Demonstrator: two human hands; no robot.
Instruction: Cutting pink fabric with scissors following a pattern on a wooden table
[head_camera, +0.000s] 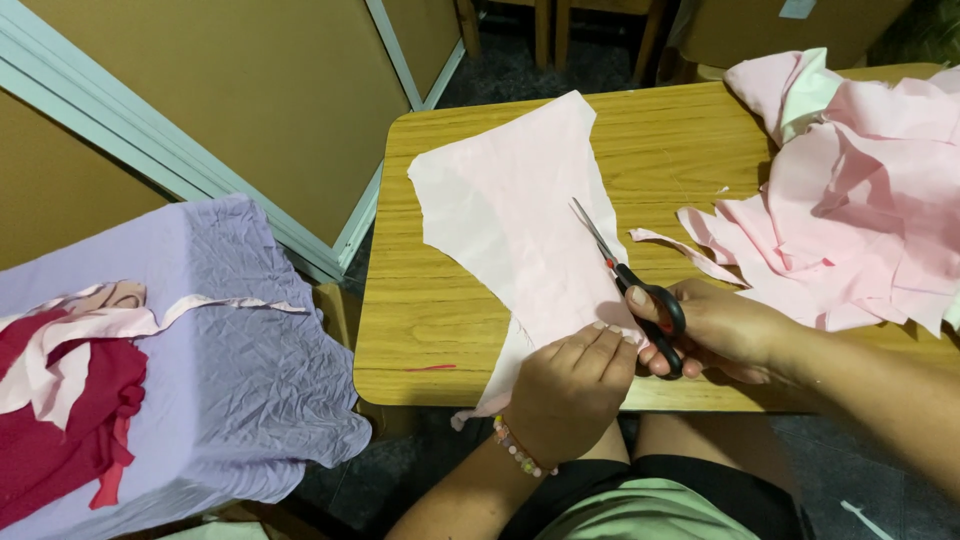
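A pale pink piece of fabric (520, 215) lies spread across the wooden table (670, 140). My left hand (572, 385) presses and pinches its near edge at the table's front; a beaded bracelet sits on that wrist. My right hand (715, 325) grips black-handled scissors (632, 282), whose blades are parted and point away from me over the fabric's right edge. A thin pink strip (675, 247) lies just right of the blades.
A heap of pink fabric pieces (850, 190) fills the table's right side. To the left stands a surface draped in lilac cloth (230, 340) bearing dark red and pink scraps (60, 400). Brown panels with pale frames stand behind.
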